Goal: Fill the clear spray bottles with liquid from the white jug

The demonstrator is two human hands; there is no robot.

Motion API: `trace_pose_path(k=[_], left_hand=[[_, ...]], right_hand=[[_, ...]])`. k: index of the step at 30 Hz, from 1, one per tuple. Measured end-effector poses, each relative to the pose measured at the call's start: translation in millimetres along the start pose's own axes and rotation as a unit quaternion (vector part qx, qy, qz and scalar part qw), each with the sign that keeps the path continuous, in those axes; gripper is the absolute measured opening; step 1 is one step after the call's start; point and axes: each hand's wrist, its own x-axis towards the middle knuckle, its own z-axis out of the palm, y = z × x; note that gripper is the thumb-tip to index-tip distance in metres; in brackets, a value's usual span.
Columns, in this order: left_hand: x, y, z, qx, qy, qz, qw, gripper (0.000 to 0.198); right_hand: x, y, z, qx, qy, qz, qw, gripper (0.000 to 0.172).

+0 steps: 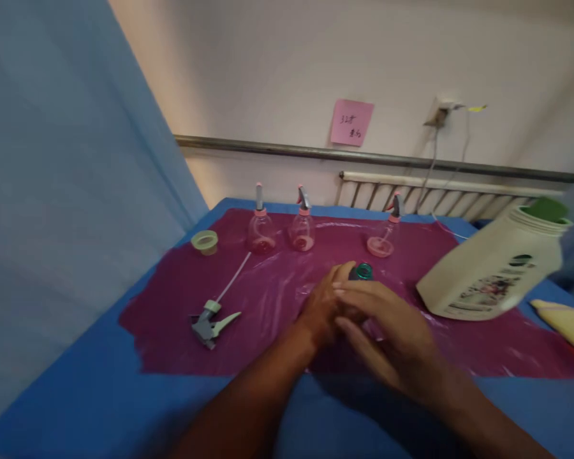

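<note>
"Two digits read clearly on the pink note on the far wall: 32, with a mark after them. I cannot make out the line below."

"And the jug on the right?"

"Its label has a dark oval and small print, too blurred to read."

"How are the hands?"

"Left reaches in from the near left, curled around the bottle — one finger shows behind it, the others are hidden. Right comes from the near right, crossing over the left, its thumb spread from its fingers, tips at the left hand."

"So the bottle is where?"

"Mid-scene, above the purple sheet, its green mouth uncapped and facing up."

"Anything around it?"

"A spray head lies to the left; three sprayers stand on the far side — all with pink collars."
</note>
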Motion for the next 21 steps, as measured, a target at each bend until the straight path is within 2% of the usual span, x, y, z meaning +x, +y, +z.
trace_pose_path(k=[3, 6, 8, 10, 14, 17, 19, 21], left_hand=[[6.4, -0.4, -11.3, 0.012, -0.012, 0.001, 1.000, 0.086], [8.8, 5.7, -18.7, 0.033, -0.024, -0.022, 0.999, 0.091], [8.5, 10.5, -23.5, 0.042, -0.046, -0.031, 0.998, 0.094], [8.1, 13.7, -28.7, 0.050, -0.065, -0.036, 0.996, 0.096], [9.1, 14.3, -36.1, 0.059, -0.076, -0.035, 0.995, 0.099], [9.8, 14.9, -37.7, 0.053, -0.074, -0.036, 0.995, 0.102], [9.4, 17.2, -38.0, 0.049, -0.082, -0.054, 0.994, 0.103], [8.9, 20.4, -38.3, 0.045, -0.096, -0.077, 0.991, 0.103]], right_hand=[[-45.9, 20.7, -36.1, -0.077, 0.076, 0.078, 0.991, 0.049], [-94.2, 41.9, -73.0, -0.154, 0.128, 0.192, 0.961, 0.032], [-122.7, 57.6, -97.4, -0.185, 0.190, 0.283, 0.922, 0.030], [-143.2, 77.1, -120.9, -0.182, 0.277, 0.357, 0.873, 0.037], [-158.7, 128.7, -161.2, -0.124, 0.435, 0.425, 0.784, 0.050], [-156.7, 166.4, -178.1, -0.098, 0.440, 0.447, 0.773, 0.065], [-152.9, 183.8, -179.4, -0.065, 0.411, 0.459, 0.785, 0.069], [-149.1, 194.1, -174.1, -0.021, 0.371, 0.471, 0.800, 0.064]])
